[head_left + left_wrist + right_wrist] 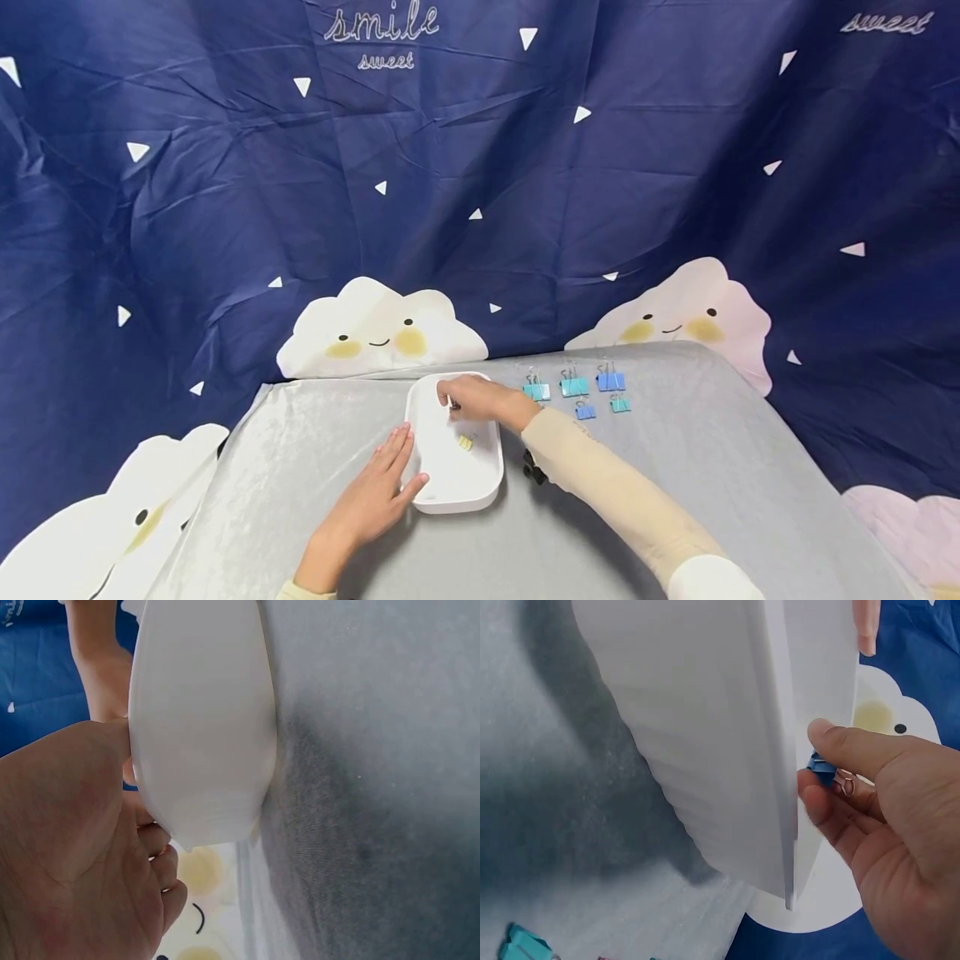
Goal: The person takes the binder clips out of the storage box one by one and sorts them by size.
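A white rounded box (pixel 453 505) stands on the cloth, with a small yellow binder clip (pixel 466 442) on its floor. Over the far part of the box, my right hand (pixel 476 398) pinches a small blue binder clip (pixel 823 769) between thumb and fingers, its wire handles pointing back to the palm in the right wrist view. My left hand (pixel 378 487) touches the box's left rim, fingers fairly straight; in the left wrist view its palm lies against the box wall (pixel 202 712).
Right of the box lie teal clips (pixel 574 386) and blue clips (pixel 611 381) in two rows, partly behind the right forearm. A black object (pixel 534 468) sits beside that sleeve. Grey cloth (pixel 315 442) covers the table; a navy curtain (pixel 480 167) hangs behind.
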The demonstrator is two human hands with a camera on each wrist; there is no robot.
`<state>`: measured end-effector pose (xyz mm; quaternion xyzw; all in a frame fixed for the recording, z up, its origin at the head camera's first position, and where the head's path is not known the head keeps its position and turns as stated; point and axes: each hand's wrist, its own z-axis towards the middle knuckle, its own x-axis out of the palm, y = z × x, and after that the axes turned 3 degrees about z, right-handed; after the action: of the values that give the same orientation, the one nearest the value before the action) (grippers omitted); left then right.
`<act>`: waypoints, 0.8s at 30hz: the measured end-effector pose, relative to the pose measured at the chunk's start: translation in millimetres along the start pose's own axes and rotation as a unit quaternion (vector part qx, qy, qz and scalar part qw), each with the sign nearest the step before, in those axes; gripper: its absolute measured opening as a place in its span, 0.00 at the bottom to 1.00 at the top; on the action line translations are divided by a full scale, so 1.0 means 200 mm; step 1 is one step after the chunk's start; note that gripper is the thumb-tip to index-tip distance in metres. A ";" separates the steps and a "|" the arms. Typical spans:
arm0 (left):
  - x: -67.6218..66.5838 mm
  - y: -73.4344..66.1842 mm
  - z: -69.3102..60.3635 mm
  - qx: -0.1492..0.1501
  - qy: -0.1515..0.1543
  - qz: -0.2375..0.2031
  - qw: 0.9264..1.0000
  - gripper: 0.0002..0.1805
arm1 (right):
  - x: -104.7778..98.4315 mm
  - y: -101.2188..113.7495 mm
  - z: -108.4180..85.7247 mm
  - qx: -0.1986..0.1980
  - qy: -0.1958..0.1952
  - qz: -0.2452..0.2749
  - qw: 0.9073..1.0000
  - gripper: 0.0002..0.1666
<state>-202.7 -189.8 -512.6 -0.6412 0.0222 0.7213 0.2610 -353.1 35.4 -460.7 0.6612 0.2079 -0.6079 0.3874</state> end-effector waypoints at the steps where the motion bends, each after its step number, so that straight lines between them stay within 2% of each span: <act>1: 0.00 0.00 0.00 -0.001 0.002 0.000 1.000 0.42 | 0.00 0.00 0.00 0.004 -0.003 0.011 1.000 0.12; 5: -0.01 -0.01 0.00 -0.003 0.005 0.001 1.000 0.42 | -0.03 -0.03 -0.03 0.006 -0.016 0.034 0.999 0.14; 11: -0.01 -0.01 0.00 0.000 0.001 0.005 1.000 0.42 | -0.05 -0.07 -0.08 -0.035 -0.034 0.042 0.998 0.06; 16: 0.00 0.00 0.00 -0.001 -0.002 0.010 1.000 0.42 | -0.08 -0.08 -0.13 -0.056 -0.042 0.067 0.995 0.04; 24: 0.00 0.00 0.00 -0.008 0.010 0.006 1.000 0.42 | -0.12 -0.08 -0.22 -0.038 -0.077 0.077 0.993 0.07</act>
<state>-203.2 -189.0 -512.5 -0.6502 0.0230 0.7167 0.2510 -341.6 84.1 -442.7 0.6113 0.1492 -0.6172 0.4725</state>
